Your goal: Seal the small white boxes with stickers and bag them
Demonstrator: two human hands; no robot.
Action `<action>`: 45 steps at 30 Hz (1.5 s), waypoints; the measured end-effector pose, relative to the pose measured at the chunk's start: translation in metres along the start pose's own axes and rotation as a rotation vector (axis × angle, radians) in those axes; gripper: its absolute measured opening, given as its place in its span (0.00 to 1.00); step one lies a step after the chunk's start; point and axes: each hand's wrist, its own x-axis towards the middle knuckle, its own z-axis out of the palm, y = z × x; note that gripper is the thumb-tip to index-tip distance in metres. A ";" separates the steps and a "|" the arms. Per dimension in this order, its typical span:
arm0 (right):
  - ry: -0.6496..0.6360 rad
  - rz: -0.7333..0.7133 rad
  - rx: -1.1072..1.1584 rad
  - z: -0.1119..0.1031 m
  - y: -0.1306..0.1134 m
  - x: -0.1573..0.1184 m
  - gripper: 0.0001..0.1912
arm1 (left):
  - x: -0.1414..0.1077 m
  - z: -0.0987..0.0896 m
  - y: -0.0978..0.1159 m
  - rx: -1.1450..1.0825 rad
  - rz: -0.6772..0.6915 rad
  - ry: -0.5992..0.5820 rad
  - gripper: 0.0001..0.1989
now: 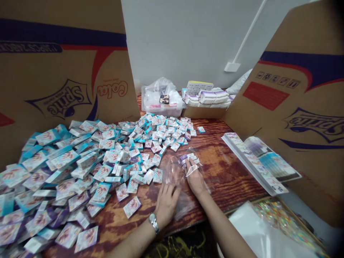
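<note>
A clear plastic bag point(172, 170) lies on the wooden table in front of me. My right hand point(195, 180) reaches into it, fingers over a small group of little purple and white boxes point(189, 157) at its far end. Beside it, my left hand point(167, 202), with a silver watch on the wrist, holds the near edge of the bag; the fingertips are partly hidden in the plastic. A single small box point(132, 207) lies flat to the left of that hand. Next to it spreads a large heap of similar blue, purple and white boxes point(104, 143) with a hand picture on them.
Large cardboard cartons stand at the left point(67, 64) and right point(303, 82). At the back are a plastic tub point(161, 107) and a low carton point(205, 112) of white and purple packs. Printed sheets point(255, 161) lie right, above a box of colourful small packets point(285, 218).
</note>
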 end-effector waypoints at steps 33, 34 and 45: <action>-0.068 -0.142 -0.034 -0.024 0.014 0.000 0.22 | 0.026 -0.012 -0.015 -0.031 0.006 -0.023 0.27; -0.094 -0.086 -0.045 -0.028 0.015 -0.002 0.21 | 0.026 -0.012 -0.015 -0.035 0.008 -0.020 0.27; -0.373 0.344 -0.158 -0.037 0.009 0.020 0.20 | 0.029 -0.008 -0.019 -0.048 0.034 0.022 0.28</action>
